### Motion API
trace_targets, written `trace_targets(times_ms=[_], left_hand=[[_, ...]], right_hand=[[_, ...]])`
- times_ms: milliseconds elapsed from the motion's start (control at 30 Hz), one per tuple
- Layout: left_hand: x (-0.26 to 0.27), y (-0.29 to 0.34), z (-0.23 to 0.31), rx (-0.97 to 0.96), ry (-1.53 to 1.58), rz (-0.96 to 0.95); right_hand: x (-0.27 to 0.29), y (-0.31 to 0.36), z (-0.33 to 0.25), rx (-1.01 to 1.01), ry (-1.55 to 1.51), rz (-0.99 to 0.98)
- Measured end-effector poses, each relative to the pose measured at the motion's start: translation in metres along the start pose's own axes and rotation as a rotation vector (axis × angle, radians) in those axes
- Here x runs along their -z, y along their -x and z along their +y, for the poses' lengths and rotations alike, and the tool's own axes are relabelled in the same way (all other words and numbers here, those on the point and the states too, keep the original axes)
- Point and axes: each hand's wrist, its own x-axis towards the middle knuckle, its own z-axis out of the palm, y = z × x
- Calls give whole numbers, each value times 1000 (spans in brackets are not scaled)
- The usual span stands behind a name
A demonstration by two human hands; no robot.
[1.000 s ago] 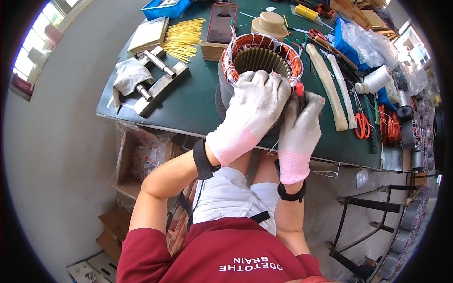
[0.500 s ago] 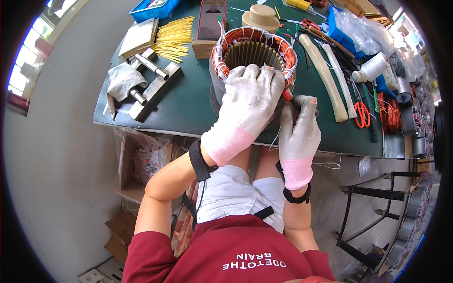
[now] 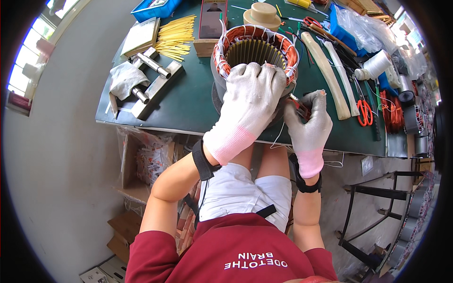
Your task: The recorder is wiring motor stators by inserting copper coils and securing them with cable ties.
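A motor stator [image 3: 219, 78] stands upright near the table's front edge, its copper winding [image 3: 291, 49] laced with white cord and its bore lined with yellow strips. My gloved left hand [image 3: 255, 89] is closed over the near rim of the winding, fingers curled inward and hiding that part of it. Just right of the stator is my gloved right hand [image 3: 309, 122], fingers bent around a small red-and-dark tool [image 3: 304, 111]; its kind is mostly hidden by the glove. A white cord [image 3: 280, 134] hangs below, between the hands.
On the left lie a metal frame [image 3: 158, 89] with a rag, and yellow strips [image 3: 177, 35]. To the right are two pale mallet-like bars [image 3: 325, 73], orange-handled scissors [image 3: 364, 112], a spool of white cord [image 3: 376, 65] and copper coils [image 3: 392, 113]. A phone [image 3: 213, 19] stands behind.
My right hand has moved right, away from the stator's side, with the small tool in it. My left hand stays on the winding's near rim.
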Motion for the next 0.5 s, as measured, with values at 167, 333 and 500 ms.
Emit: trace_targets(times_ms=[167, 333, 500], left_hand=[[-1, 0, 1, 6, -5, 6], [2, 0, 0, 11, 29, -37], [2, 1, 1, 17, 16, -25]], right_hand=[[0, 2, -2, -17, 12, 4], [-1, -1, -5, -77, -87, 4], [1, 1, 1, -68, -81, -4]])
